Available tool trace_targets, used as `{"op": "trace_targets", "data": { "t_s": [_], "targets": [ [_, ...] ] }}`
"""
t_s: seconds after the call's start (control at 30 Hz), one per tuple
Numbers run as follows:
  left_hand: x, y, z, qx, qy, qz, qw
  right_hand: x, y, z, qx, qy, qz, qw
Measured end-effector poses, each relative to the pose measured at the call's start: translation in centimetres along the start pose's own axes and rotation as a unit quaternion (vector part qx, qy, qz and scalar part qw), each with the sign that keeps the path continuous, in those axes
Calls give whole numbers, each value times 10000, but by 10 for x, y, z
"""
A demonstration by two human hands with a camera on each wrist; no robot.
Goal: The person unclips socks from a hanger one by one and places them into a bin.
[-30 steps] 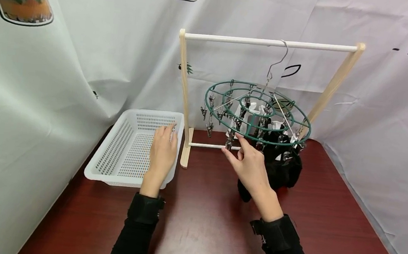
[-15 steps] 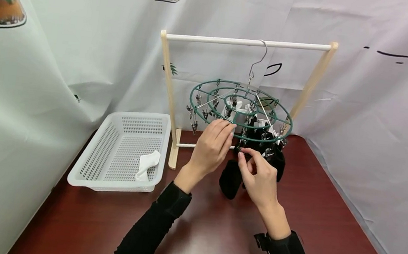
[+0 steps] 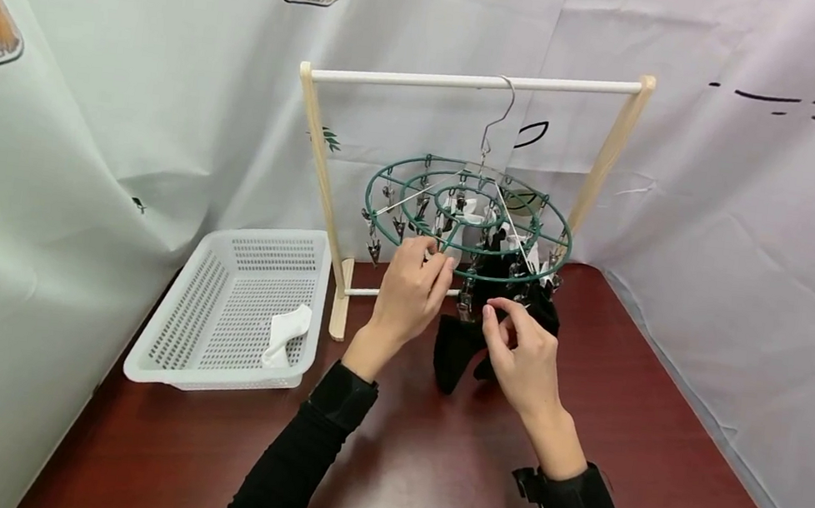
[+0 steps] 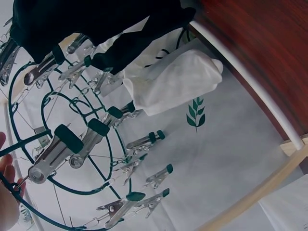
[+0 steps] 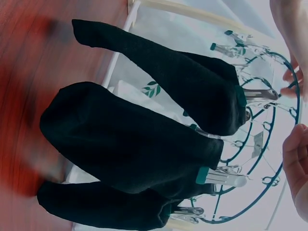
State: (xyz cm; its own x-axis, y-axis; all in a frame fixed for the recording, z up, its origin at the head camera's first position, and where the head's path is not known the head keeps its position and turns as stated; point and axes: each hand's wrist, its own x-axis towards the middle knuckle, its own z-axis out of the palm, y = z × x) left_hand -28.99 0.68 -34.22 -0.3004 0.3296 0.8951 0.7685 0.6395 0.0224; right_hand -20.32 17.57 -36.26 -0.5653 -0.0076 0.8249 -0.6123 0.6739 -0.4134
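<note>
From the head camera: green ring hanger [image 3: 468, 219] hooked on the rail of a wooden rack [image 3: 472, 84], at about 12 o'clock over the red table [image 3: 428, 474]. Left hand [image 3: 406, 296] up at the ring's 7 o'clock edge, fingers curled round the green wire — probably to steady the ring against swinging. Right hand [image 3: 525, 360] just below the 5 o'clock edge, thumb and forefinger pinched at a metal clip [image 3: 503, 303] holding a black sock [image 3: 458, 352], toe almost down on the table. White basket [image 3: 231, 309] off at 9 o'clock, one white sock [image 3: 285, 334] lying inside, well apart from both hands. From the left wrist: clips [image 4: 72, 149] seen from beneath, fanned out on the green rings, a white sock [image 4: 178, 86] pegged among the black ones; only a sliver of skin at the frame's left edge. From the right wrist: three black socks [image 5: 144, 149] dangling side by side — pegged by their cuffs, so toes point away from the ring; fingertips [image 5: 293, 86] at the upper right beside a clip, pinch itself not clear here.
</note>
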Motion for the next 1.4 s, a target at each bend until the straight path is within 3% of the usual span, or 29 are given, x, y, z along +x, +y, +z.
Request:
{"op": "trace_targets", "data": {
  "t_s": [0.47, 0.73, 1.03, 1.2, 1.3, 1.4],
  "targets": [
    [1, -22, -7, -704, 348, -622, 9950, -5, -1, 8, 225, -21, -34, 9997],
    [-2, -26, -10, -788, 433, -598, 9942, -9, -12, 22, 650, -214, -420, 9968],
    [-4, -25, -8, -755, 478, -573, 9943, 9, -26, 44, 121, -741, 220, 9969],
    [-5, -28, -7, -753, 514, -561, 9943, 16, -26, 56, -453, -1439, 794, 9854],
    [-5, -28, -7, -720, 527, -519, 9947, 17, -22, 61, -508, -1567, 842, 9827],
    [-6, -28, -8, -642, 534, -493, 9953, 16, -18, 64, -397, -1436, 702, 9863]
  ]
}}
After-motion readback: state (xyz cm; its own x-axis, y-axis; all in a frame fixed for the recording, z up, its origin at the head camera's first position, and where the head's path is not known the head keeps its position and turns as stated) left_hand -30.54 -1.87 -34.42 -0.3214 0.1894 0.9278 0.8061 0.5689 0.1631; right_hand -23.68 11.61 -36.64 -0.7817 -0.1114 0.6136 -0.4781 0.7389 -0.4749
